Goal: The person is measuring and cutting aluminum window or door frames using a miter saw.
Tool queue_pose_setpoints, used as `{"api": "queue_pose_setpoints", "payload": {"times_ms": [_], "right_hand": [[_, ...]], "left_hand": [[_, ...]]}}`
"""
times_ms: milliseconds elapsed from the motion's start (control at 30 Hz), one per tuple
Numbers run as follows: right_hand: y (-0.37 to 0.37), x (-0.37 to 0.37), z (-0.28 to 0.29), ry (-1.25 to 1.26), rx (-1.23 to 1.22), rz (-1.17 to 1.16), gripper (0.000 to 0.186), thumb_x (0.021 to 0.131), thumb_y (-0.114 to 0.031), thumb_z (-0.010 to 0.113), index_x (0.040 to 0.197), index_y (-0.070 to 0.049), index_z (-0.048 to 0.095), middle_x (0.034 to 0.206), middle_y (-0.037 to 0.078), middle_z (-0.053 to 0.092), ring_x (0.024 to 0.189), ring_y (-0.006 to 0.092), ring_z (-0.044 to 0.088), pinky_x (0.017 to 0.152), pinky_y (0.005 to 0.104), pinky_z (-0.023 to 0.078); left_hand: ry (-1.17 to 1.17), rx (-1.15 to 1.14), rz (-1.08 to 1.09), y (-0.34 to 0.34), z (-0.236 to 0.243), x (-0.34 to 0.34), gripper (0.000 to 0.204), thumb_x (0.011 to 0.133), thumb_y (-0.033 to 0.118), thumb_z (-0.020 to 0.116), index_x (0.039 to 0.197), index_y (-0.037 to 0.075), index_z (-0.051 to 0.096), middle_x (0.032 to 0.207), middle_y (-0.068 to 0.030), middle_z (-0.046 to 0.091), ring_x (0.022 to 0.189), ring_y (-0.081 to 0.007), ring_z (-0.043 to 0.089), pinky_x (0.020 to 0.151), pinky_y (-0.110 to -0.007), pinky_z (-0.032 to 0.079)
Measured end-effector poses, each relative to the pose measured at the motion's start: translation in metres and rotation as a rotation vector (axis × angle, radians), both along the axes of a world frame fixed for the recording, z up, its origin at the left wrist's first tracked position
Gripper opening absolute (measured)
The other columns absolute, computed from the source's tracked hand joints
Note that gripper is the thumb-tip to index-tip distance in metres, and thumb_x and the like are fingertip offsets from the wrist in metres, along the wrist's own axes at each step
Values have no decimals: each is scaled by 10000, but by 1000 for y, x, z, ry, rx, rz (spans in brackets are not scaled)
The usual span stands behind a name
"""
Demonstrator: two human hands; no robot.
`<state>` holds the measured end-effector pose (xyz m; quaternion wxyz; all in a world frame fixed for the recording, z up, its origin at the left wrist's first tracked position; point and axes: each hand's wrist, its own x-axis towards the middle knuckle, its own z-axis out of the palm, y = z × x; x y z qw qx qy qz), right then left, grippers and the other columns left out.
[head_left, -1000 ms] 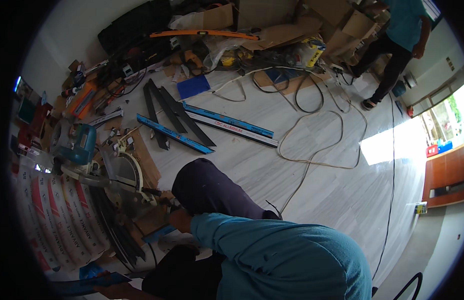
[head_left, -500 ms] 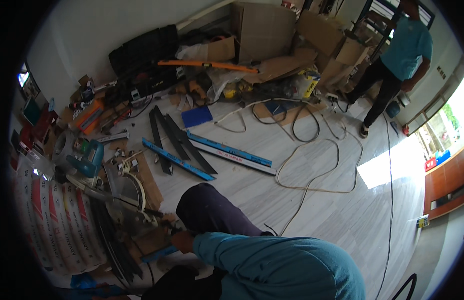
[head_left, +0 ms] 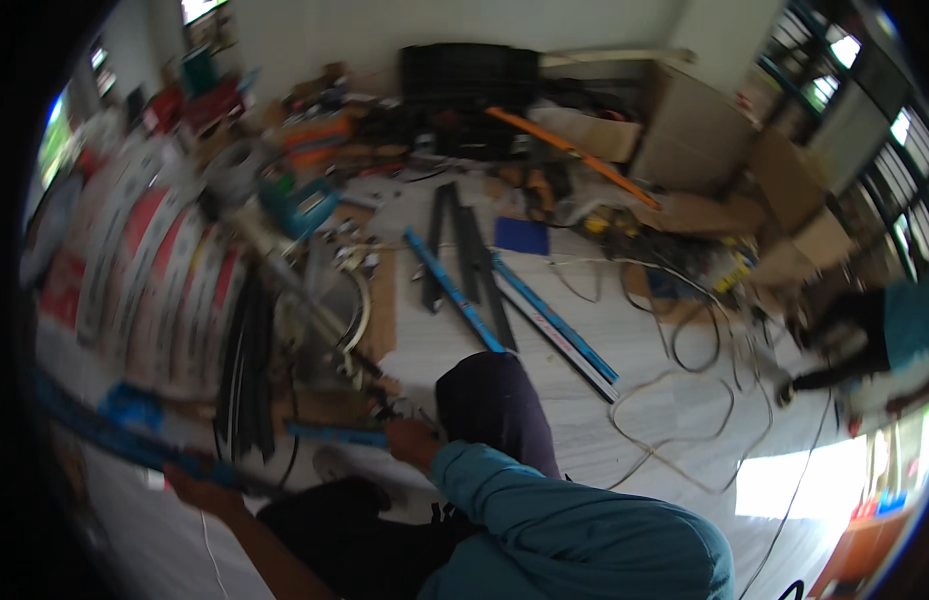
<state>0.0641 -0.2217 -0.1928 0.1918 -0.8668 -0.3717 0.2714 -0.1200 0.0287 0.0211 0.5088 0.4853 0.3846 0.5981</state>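
Note:
At the lower left, my left hand (head_left: 203, 494) is closed on a long blue-wrapped metal profile (head_left: 115, 435), which slants down from the left edge. My right hand (head_left: 413, 443) is curled at the front of a mitre saw (head_left: 303, 207) with a teal body, near its metal clamp parts; what its fingers grip is hidden. A short blue-wrapped piece (head_left: 335, 433) lies at the saw's base, its end touching or close to my right hand. My knee, in dark trousers (head_left: 495, 410), is just beyond that hand. The picture is smeared by motion.
Dark and blue-wrapped profiles (head_left: 465, 260) lie on the floor ahead. White-and-red sacks (head_left: 150, 280) stand left of the saw, dark strips (head_left: 247, 370) beside them. Cables (head_left: 675, 450) loop at right, near another person (head_left: 910, 320). Cardboard boxes (head_left: 695, 135) and an orange level (head_left: 575, 155) lie behind.
My view has swung left, so the room shifts right in the picture. My left hand and the long blue-wrapped profile have come into clear view; my right hand stays at the saw.

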Motion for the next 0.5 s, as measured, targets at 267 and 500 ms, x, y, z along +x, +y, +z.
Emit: {"api": "queue_pose_setpoints", "payload": {"times_ms": [267,500], "right_hand": [[-4,3,-3,-39,-191,112,295,749,-215,680,986,-38,673,994,183,670,906,367,679,772,479,558],[-2,7,-7,-55,-177,133,379,743,-265,675,1052,-47,645,1022,164,666,922,356,676,791,474,556]], "left_hand": [[-53,110,32,-17,17,9,444,1013,435,457,1083,2,524,789,-99,599,639,-175,585,587,-287,482],[-55,115,52,-22,22,0,416,1021,428,443,1049,22,530,792,-100,615,638,-178,599,593,-292,510]]}}
